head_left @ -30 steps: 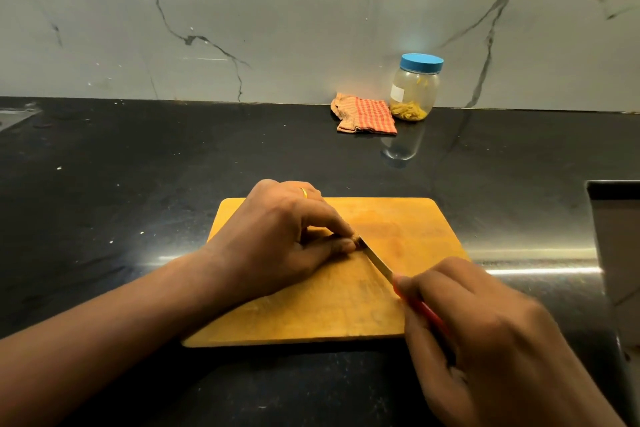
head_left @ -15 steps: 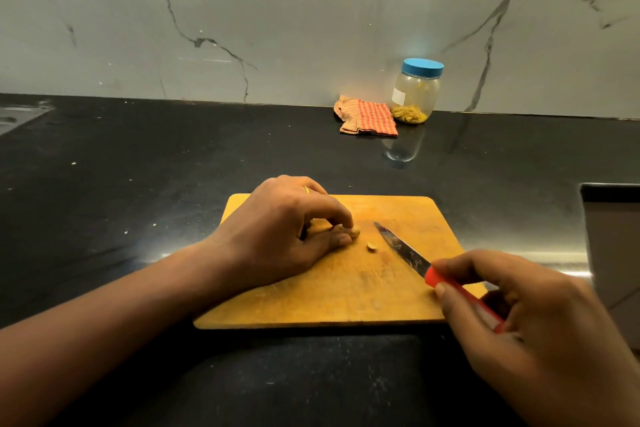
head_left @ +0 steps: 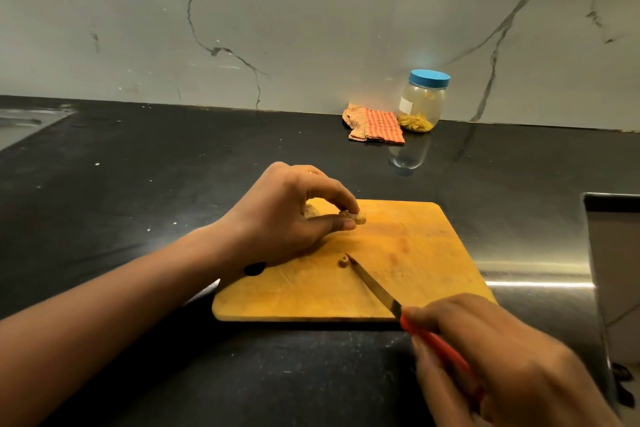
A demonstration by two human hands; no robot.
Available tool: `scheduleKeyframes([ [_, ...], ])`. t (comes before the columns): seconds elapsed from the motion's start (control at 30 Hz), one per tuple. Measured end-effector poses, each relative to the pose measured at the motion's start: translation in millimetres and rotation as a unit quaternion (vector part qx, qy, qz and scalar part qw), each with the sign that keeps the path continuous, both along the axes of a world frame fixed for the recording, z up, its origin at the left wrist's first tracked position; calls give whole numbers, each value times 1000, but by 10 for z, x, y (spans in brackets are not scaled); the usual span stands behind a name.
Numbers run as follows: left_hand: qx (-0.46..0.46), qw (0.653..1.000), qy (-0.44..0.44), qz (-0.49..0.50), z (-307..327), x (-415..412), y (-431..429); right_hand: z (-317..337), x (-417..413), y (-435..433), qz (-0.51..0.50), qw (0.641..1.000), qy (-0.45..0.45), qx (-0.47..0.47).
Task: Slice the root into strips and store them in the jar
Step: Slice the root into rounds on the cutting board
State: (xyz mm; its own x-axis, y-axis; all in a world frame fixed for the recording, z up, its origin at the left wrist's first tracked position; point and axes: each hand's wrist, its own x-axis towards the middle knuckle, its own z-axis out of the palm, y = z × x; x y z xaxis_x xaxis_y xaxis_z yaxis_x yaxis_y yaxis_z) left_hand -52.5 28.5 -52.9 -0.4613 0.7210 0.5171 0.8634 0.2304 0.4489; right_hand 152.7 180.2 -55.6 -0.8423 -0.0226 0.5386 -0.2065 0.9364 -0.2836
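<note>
A wooden cutting board (head_left: 415, 253) lies on the black counter. My left hand (head_left: 287, 215) pinches a small brown root piece (head_left: 358, 217) between thumb and fingers, lifted slightly over the board's far left part. A small cut-off bit (head_left: 343, 262) lies on the board. My right hand (head_left: 502, 364) grips the red handle of a knife (head_left: 374, 284), whose tip rests beside the cut bit. A clear jar (head_left: 420, 104) with a blue lid on stands at the back wall, with yellow strips in its bottom.
A folded orange checked cloth (head_left: 375, 126) lies just left of the jar. A steel sink edge (head_left: 609, 253) borders the counter on the right. Another recess (head_left: 24, 121) sits at the far left. The marble wall (head_left: 277, 17) closes the back.
The knife came off the root, leaving a cut bit on the board, then swung back with its tip next to it. My left hand lifted the root piece.
</note>
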Motion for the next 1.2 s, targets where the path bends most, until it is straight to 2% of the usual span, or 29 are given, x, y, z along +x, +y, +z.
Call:
scheduleKeyframes([
  [0.23, -36, 998, -48, -14, 13, 54, 11, -32, -11, -130, 24, 999, 14, 31],
  [0.27, -35, 998, -53, -13, 5, 61, 19, -25, -7, -87, 21, 999, 1, 25],
  [0.37, -36, 997, -66, -17, -18, 75, 48, 55, -47, 171, 65, 988, -141, -16],
  [0.43, -35, 997, -66, -18, -35, 73, 58, 19, -95, 386, 53, 988, -145, 14],
  [0.47, -34, 997, -61, -17, -44, 68, 62, 50, -90, 418, 25, 990, -135, 11],
  [0.53, -35, 998, -45, -16, -56, 65, 61, 122, -64, 346, -13, 1000, -13, -9],
  [0.6, -35, 999, -24, -22, -62, 74, 57, 105, -93, 239, -28, 999, 41, -2],
  [1.2, -50, 998, 18, -39, -30, 89, 73, -80, -220, 193, -38, 997, 60, -9],
])
